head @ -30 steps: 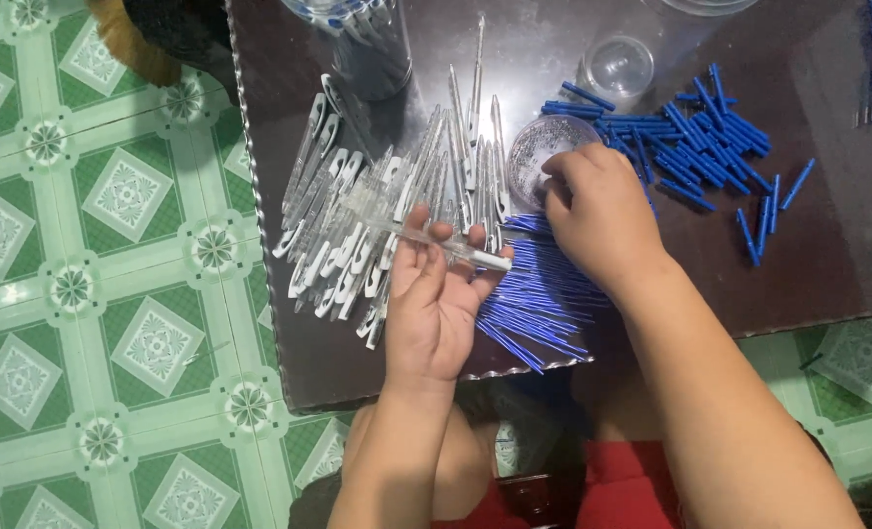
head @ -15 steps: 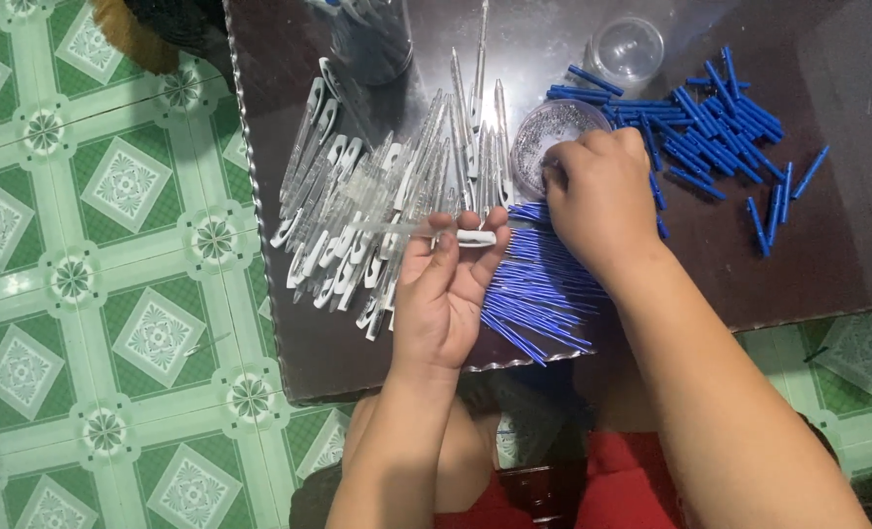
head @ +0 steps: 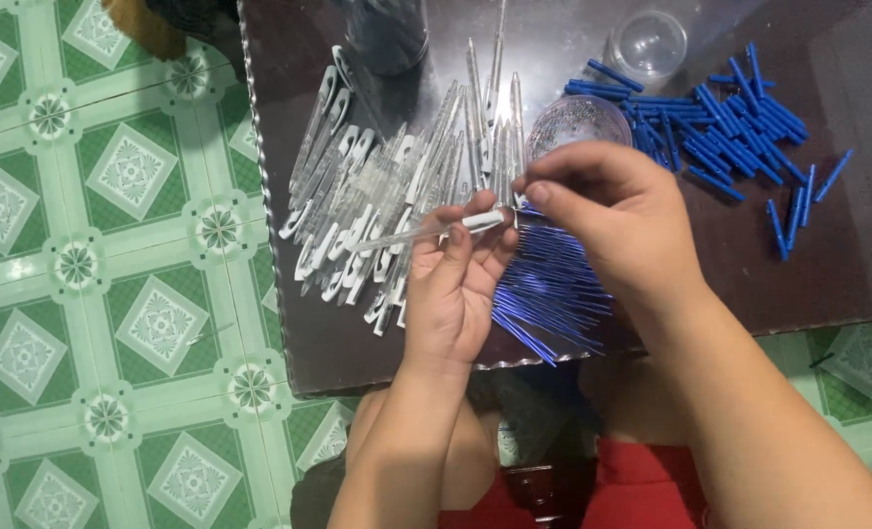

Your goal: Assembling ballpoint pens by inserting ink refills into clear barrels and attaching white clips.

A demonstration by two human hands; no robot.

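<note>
Dark glossy bench [head: 847, 264] over green patterned floor tiles [head: 113, 294]; person seated at its near edge, red garment at the bottom of the frame.

Largest spread: heap of clear pen barrels with white clips [head: 377, 206], left-centre of the bench. Beneath the hands, a fan of thin blue refills [head: 553, 294] reaching the near edge. Right: loose scatter of short blue caps [head: 739, 118]. Behind: clear round dish [head: 575, 120] and a small clear cup [head: 648, 44]; dark container [head: 387, 34] at the far edge.

Change since a second ago: right hand [head: 632, 230] was flat down on the refill pile beside the dish; it is now lifted and brought across, thumb and forefinger pinched narrow at the open end of the barrel. What it pinches is too small to make out. Left hand [head: 455, 284] has turned slightly and raised its piece; it holds one clear barrel [head: 426, 232] between thumb and fingers, lying roughly level, white end pointing right, just above the near side of the heap.

Reading: pick-up phase looks over; the two hands now meet at the barrel mouth, so the work seems to have passed from fetching a part to fitting it.
</note>
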